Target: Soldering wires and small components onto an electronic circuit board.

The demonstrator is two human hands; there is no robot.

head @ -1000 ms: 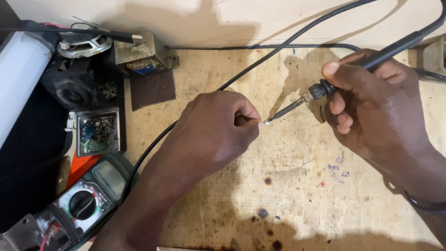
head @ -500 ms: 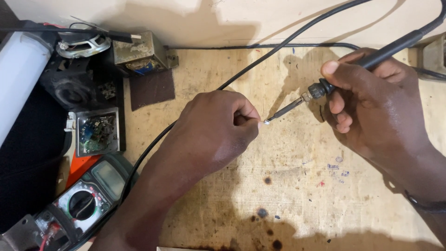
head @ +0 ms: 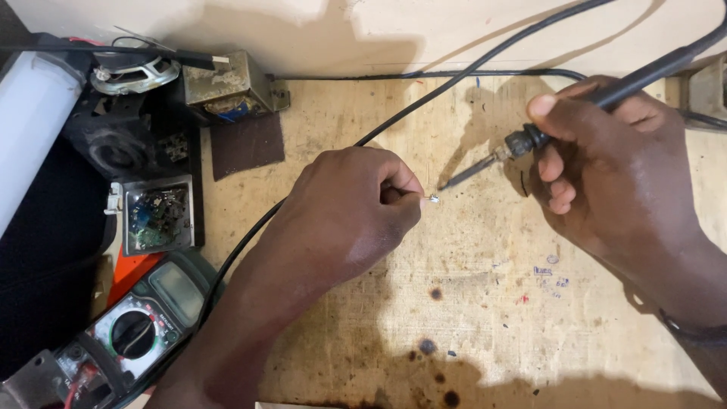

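Observation:
My left hand [head: 350,212] is closed over the middle of the wooden bench [head: 485,318], pinching a small shiny wire end [head: 435,199] that sticks out to the right of my fingers. My right hand [head: 617,170] grips a black soldering iron [head: 530,140] like a pen. Its metal tip points down-left and stops just right of the wire end, almost touching it. The iron's black cord [head: 666,60] runs off to the upper right.
A black cable [head: 424,110] crosses the bench diagonally and passes under my left arm. At the left lie a multimeter [head: 136,326], a small circuit board [head: 155,214], a transformer block [head: 227,83], a speaker part [head: 132,74] and a white tube [head: 30,121]. Burn spots mark the wood.
The soldering iron tip has stayed close to the wire end; both hands have hardly moved.

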